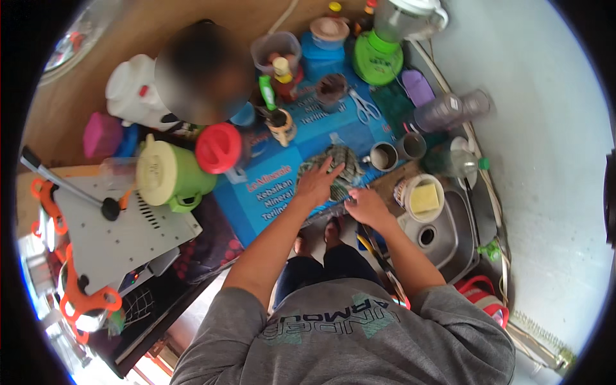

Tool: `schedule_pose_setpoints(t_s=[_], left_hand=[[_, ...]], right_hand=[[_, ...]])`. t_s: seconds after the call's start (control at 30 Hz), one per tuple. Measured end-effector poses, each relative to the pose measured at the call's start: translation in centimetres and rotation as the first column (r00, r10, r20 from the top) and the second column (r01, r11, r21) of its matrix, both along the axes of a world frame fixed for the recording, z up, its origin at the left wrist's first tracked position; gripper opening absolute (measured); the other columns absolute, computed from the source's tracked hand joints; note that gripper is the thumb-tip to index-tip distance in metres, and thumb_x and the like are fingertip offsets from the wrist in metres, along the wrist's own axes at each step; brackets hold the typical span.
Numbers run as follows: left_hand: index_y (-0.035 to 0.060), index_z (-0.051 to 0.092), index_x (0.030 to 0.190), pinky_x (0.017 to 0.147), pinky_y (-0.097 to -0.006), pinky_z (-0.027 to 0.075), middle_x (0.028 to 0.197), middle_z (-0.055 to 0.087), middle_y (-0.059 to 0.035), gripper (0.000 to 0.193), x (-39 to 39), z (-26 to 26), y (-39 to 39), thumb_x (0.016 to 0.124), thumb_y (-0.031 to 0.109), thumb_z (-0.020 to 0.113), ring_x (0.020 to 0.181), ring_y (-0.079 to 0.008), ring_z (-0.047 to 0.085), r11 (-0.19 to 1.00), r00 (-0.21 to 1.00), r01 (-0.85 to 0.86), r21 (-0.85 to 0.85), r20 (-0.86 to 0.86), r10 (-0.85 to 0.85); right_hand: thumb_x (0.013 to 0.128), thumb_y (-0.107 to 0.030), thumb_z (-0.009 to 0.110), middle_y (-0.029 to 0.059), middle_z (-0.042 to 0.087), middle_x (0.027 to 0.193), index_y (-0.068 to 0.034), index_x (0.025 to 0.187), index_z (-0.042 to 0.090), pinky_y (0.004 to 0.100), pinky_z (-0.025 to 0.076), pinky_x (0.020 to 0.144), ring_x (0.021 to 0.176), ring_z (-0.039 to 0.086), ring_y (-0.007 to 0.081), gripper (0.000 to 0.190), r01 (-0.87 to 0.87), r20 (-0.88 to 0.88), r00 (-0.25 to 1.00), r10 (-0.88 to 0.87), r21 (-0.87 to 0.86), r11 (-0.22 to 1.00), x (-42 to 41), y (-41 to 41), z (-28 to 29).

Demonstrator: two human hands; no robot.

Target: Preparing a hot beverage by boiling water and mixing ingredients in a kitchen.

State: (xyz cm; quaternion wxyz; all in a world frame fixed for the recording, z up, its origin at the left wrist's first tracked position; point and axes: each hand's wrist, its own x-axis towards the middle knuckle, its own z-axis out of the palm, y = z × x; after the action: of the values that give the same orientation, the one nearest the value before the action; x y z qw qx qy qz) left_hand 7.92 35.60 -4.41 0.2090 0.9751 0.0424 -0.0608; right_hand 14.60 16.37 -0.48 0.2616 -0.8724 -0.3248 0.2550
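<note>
A crumpled checkered cloth (347,161) lies near the front edge of the counter, on a blue printed covering (269,192). My left hand (317,184) rests flat on its left part, fingers spread. At the cloth's near right corner is my right hand (368,207), its fingers curled; whether they pinch the cloth is too small to tell. Just right of the cloth stand a metal mug (383,157) and a grey cup (412,146). A white tub (409,190) with a yellow sponge (424,198) in it sits by the sink, beyond my right hand.
A steel sink (450,231) is at right. Scissors (365,108), a brown-stained cup (331,91) and a green blender (378,57) stand farther back. A red-lidded pitcher (219,148), a green pitcher (175,175) and a gas stove (120,231) with its grey cover are at left.
</note>
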Motion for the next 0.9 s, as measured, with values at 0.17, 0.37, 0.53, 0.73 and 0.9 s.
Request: schedule_pose_setpoints(t_s=[0.17, 0.37, 0.53, 0.73, 0.9], left_hand=[[0.0025, 0.064, 0.122, 0.084, -0.0476, 0.053, 0.105, 0.069, -0.0228, 0.035, -2.6, 14.2, 8.9, 0.088, 0.010, 0.067, 0.092, -0.0413, 0.066, 0.868, 0.637, -0.399, -0.295, 0.592, 0.494], [-0.0101, 0.018, 0.153, 0.109, -0.0467, 0.040, 0.147, 0.042, -0.0363, 0.089, -3.0, 27.2, 29.3, 0.094, 0.041, 0.063, 0.129, -0.0468, 0.051, 0.203, -0.190, -0.766, -0.610, 0.516, 0.835], [-0.0165, 0.008, 0.151, 0.111, -0.0422, 0.041, 0.152, 0.033, -0.0367, 0.104, -2.4, 29.3, 37.5, 0.090, 0.045, 0.065, 0.134, -0.0437, 0.048, -0.167, -0.385, -0.429, -0.888, 0.012, 0.923], [-0.0172, 0.022, 0.148, 0.107, -0.0388, 0.045, 0.143, 0.050, -0.0299, 0.093, -3.6, 27.2, 42.0, 0.087, 0.035, 0.070, 0.129, -0.0367, 0.055, -0.170, -0.313, -0.491, -0.854, -0.010, 0.950], [-0.0095, 0.060, 0.121, 0.094, -0.0442, 0.053, 0.124, 0.065, -0.0209, 0.057, -2.7, 29.2, 39.3, 0.081, 0.026, 0.079, 0.111, -0.0332, 0.065, -0.311, -0.286, -0.285, -0.907, -0.229, 0.930]], right_hand=[[0.083, -0.031, 0.068, 0.0258, 0.070, 0.095, 0.003, 0.102, 0.070, 0.0506, 0.052, 0.086, 0.097, 0.067, 0.0435, 0.039, -0.115, -0.120, 0.986, 0.114, -0.001, 0.993, -2.6, 0.7, 2.9], [0.083, -0.036, 0.068, 0.0252, 0.071, 0.096, 0.003, 0.101, 0.071, 0.0505, 0.052, 0.087, 0.095, 0.067, 0.0430, 0.043, -0.249, -0.105, 0.965, 0.239, -0.094, 0.964, -3.1, -0.2, 5.6], [0.083, -0.037, 0.070, 0.0237, 0.071, 0.097, 0.002, 0.100, 0.071, 0.0489, 0.053, 0.085, 0.094, 0.068, 0.0413, 0.042, -0.180, -0.107, 0.980, 0.168, -0.113, 0.977, -2.3, -2.2, 7.9], [0.084, -0.038, 0.070, 0.0208, 0.071, 0.090, -0.001, 0.091, 0.071, 0.0490, 0.054, 0.079, 0.087, 0.069, 0.0402, 0.037, -0.142, -0.056, 0.989, 0.135, -0.146, 0.979, -1.6, -5.0, 8.4], [0.083, -0.038, 0.071, 0.0210, 0.070, 0.083, -0.001, 0.086, 0.070, 0.0487, 0.054, 0.075, 0.083, 0.068, 0.0411, 0.037, -0.102, -0.058, 0.994, 0.093, -0.165, 0.981, -1.4, -6.1, 8.7]])
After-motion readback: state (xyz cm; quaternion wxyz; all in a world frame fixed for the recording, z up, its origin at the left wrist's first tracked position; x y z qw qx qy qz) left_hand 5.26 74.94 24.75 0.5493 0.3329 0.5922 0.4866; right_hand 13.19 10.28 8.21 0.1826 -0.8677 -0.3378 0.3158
